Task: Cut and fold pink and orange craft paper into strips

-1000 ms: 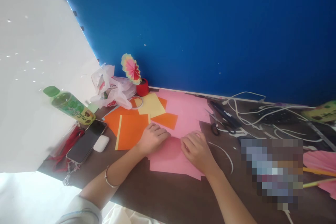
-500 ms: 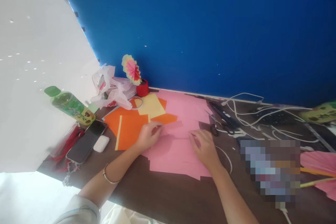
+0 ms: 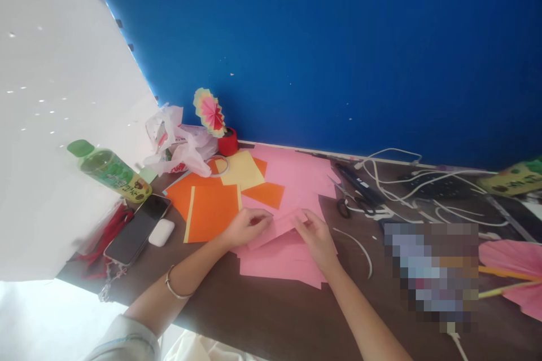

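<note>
Between my two hands a narrow piece of pink paper (image 3: pixel 282 227) is tilted, its right end higher. My left hand (image 3: pixel 249 227) pinches its left end, and my right hand (image 3: pixel 312 235) has thumb and fingers closed on the right end. Beneath lie more pink paper sheets (image 3: pixel 279 265), spread over the table. Left of my left hand is an orange sheet (image 3: pixel 214 214) with pale yellow edges. A yellow sheet (image 3: pixel 241 170) and an orange scrap (image 3: pixel 266 195) lie beyond my hands.
On the left are a green-capped bottle (image 3: pixel 110 170), a phone (image 3: pixel 138 230) and a white earphone case (image 3: pixel 161 233). A paper fan flower (image 3: pixel 209 113) stands behind, near a plastic bag (image 3: pixel 182 144). Scissors (image 3: pixel 348 203), white cables (image 3: pixel 406 180) and a pixelated patch (image 3: pixel 432 271) are on the right.
My right hand has moved left, closer to my left hand. The pink paper piece between them has come nearer and tilted, uncovering the orange scrap. The view has shifted slightly.
</note>
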Demonstrator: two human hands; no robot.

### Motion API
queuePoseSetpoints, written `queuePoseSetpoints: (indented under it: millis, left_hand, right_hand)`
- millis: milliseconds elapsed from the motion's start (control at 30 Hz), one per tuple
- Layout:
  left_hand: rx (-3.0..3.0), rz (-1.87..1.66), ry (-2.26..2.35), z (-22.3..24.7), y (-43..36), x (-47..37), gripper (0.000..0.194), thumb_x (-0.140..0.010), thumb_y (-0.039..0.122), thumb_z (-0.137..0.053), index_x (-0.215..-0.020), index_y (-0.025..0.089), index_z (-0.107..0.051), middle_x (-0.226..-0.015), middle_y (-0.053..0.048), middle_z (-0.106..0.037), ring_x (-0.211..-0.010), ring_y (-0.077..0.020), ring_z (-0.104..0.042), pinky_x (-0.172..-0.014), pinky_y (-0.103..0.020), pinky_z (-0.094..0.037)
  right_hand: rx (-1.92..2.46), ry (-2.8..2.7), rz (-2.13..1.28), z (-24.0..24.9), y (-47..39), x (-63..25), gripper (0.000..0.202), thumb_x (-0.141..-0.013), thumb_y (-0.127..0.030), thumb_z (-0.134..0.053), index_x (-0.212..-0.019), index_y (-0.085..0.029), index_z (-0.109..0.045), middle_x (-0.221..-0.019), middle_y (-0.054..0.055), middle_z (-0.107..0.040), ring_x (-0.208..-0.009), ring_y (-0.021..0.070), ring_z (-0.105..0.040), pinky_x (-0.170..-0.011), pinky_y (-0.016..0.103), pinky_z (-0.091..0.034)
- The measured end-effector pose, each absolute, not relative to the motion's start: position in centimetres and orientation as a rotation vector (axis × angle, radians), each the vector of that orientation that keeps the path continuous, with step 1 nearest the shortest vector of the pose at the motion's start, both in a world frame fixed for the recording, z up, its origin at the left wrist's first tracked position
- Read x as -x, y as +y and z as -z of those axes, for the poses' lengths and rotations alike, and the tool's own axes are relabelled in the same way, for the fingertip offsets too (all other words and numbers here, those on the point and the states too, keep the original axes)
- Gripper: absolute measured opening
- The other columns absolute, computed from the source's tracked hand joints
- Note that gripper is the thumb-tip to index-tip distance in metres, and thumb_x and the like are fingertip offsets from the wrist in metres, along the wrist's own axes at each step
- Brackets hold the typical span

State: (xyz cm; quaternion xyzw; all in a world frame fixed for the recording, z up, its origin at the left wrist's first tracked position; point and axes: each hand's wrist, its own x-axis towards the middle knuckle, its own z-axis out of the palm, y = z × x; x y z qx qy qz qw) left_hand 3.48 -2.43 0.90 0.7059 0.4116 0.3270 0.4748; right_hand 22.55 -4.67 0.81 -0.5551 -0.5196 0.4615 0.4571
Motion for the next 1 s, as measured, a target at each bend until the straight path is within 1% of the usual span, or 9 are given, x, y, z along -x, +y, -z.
queuePoseSetpoints:
  millis: [100, 233, 300, 433, 600, 767, 900, 967, 1000]
  left_hand:
    - [-1.761, -0.762, 1.011, -1.0, -2.5, -3.6, 0.022, -0.081, 0.023, -0.046, -0.078, 0.014, -0.065, -0.079, -0.003, -0.067, -0.070, -0.0138, -0.059, -0.069, -0.023, -0.045]
    - [-1.823, -0.694, 0.972, -1.2, -2.7, -3.6, 0.020, -0.080, 0.021, -0.044, -0.074, 0.015, -0.062, -0.072, 0.000, -0.063, -0.067, -0.0118, -0.056, -0.068, -0.021, -0.043]
    - [-1.852, -0.674, 0.961, -1.3, -2.8, -3.5, 0.018, -0.078, 0.018, -0.043, -0.071, 0.015, -0.060, -0.068, 0.001, -0.060, -0.064, -0.0107, -0.053, -0.066, -0.020, -0.041]
    - [-1.942, -0.648, 0.953, -1.7, -2.7, -3.5, 0.017, -0.075, 0.015, -0.041, -0.065, 0.016, -0.054, -0.063, 0.003, -0.053, -0.060, -0.0096, -0.047, -0.063, -0.020, -0.038]
    - [-1.986, -0.633, 0.938, -1.7, -2.6, -3.6, 0.014, -0.073, 0.014, -0.039, -0.064, 0.017, -0.049, -0.063, 0.002, -0.048, -0.059, -0.0100, -0.043, -0.060, -0.021, -0.036]
    - [-1.931, -0.647, 0.989, -0.7, -2.4, -2.9, 0.013, -0.073, 0.013, -0.039, -0.062, 0.017, -0.044, -0.060, 0.004, -0.043, -0.057, -0.0094, -0.041, -0.057, -0.021, -0.033]
    - [-1.684, -0.763, 1.051, -0.1, -2.3, -2.7, 0.015, -0.084, 0.021, -0.038, -0.073, 0.017, -0.049, -0.066, 0.002, -0.050, -0.061, -0.0101, -0.047, -0.060, -0.023, -0.038]
    - [-1.499, -0.846, 0.985, 0.1, -2.3, -3.0, 0.015, -0.087, 0.028, -0.042, -0.093, 0.017, -0.051, -0.084, -0.002, -0.056, -0.073, -0.0125, -0.055, -0.069, -0.027, -0.044]
    - [-1.410, -0.890, 0.938, 0.2, -2.4, -3.2, 0.022, -0.086, 0.030, -0.047, -0.105, 0.018, -0.048, -0.095, -0.005, -0.057, -0.079, -0.0139, -0.058, -0.074, -0.029, -0.045]
  right_hand:
    - [1.353, -1.283, -1.113, -1.4, -4.8, -22.3, 0.030, -0.073, -0.046, -0.062, -0.086, -0.019, -0.062, -0.084, 0.003, -0.062, -0.076, 0.0179, -0.057, -0.064, 0.026, -0.046]
    - [1.380, -1.373, -1.127, -1.7, -5.1, -22.2, 0.028, -0.075, -0.043, -0.059, -0.063, -0.018, -0.058, -0.063, 0.000, -0.056, -0.066, 0.0156, -0.052, -0.061, 0.025, -0.042]
    - [1.360, -1.370, -1.171, -1.5, -5.2, -22.3, 0.029, -0.075, -0.043, -0.059, -0.062, -0.018, -0.060, -0.062, 0.000, -0.056, -0.064, 0.0154, -0.051, -0.061, 0.025, -0.041]
    - [1.317, -1.273, -1.200, -0.8, -5.1, -22.6, 0.024, -0.073, -0.041, -0.063, -0.069, -0.018, -0.067, -0.070, 0.001, -0.064, -0.071, 0.0178, -0.057, -0.068, 0.027, -0.043]
    - [1.303, -1.014, -1.162, 0.2, -4.4, -23.7, 0.020, -0.064, -0.038, -0.073, -0.069, -0.019, -0.071, -0.074, 0.002, -0.068, -0.073, 0.0167, -0.060, -0.070, 0.028, -0.046]
    - [1.187, -0.539, -1.042, 0.3, -3.0, -26.1, 0.026, -0.051, -0.035, -0.081, -0.066, -0.019, -0.069, -0.066, -0.001, -0.065, -0.060, 0.0106, -0.058, -0.060, 0.024, -0.048]
    - [1.150, -0.441, -0.977, 0.1, -2.7, -26.6, 0.028, -0.051, -0.036, -0.082, -0.066, -0.018, -0.067, -0.066, -0.001, -0.065, -0.059, 0.0103, -0.058, -0.060, 0.025, -0.049]
    - [1.187, -0.496, -1.040, 0.0, -3.1, -25.8, 0.028, -0.054, -0.037, -0.081, -0.070, -0.018, -0.067, -0.069, 0.000, -0.066, -0.062, 0.0117, -0.060, -0.062, 0.027, -0.050]
    - [1.195, -0.544, -1.085, 0.0, -3.3, -25.2, 0.027, -0.056, -0.038, -0.080, -0.070, -0.018, -0.067, -0.071, 0.001, -0.067, -0.064, 0.0129, -0.060, -0.064, 0.029, -0.051]
